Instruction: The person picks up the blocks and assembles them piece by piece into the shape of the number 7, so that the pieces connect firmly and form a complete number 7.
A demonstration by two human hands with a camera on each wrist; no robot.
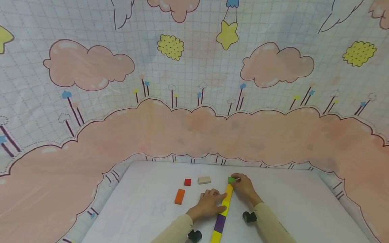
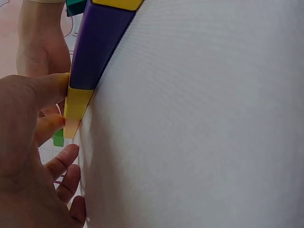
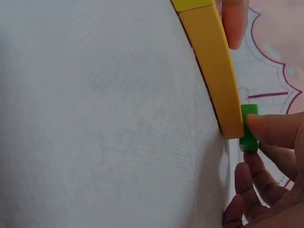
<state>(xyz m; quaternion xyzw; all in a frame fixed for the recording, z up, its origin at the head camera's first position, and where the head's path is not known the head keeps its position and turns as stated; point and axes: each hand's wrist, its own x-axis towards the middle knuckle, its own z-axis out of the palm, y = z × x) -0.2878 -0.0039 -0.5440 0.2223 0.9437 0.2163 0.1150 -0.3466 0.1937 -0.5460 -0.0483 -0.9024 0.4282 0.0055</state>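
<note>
A straight row of blocks lies on the white table, with a yellow block (image 1: 216,237) nearest, then a purple block (image 1: 220,224), another yellow block (image 1: 225,204) and an orange-yellow block (image 3: 211,66) at the far end. My right hand (image 1: 244,186) pinches a small green block (image 3: 249,128) between thumb and fingers, right at that far end. Along the row's left side, my left hand (image 1: 209,204) touches the blocks with thumb and index fingertips, around the farther yellow block and the orange-yellow one. Its other fingers stay off the row.
Left of the row lie a small red block (image 1: 187,182), a beige block (image 1: 204,180) and an orange block (image 1: 179,196). A dark green piece (image 1: 249,217) is by the right wrist, another (image 1: 195,235) by the left. A patterned cloth (image 1: 194,131) hangs behind the table.
</note>
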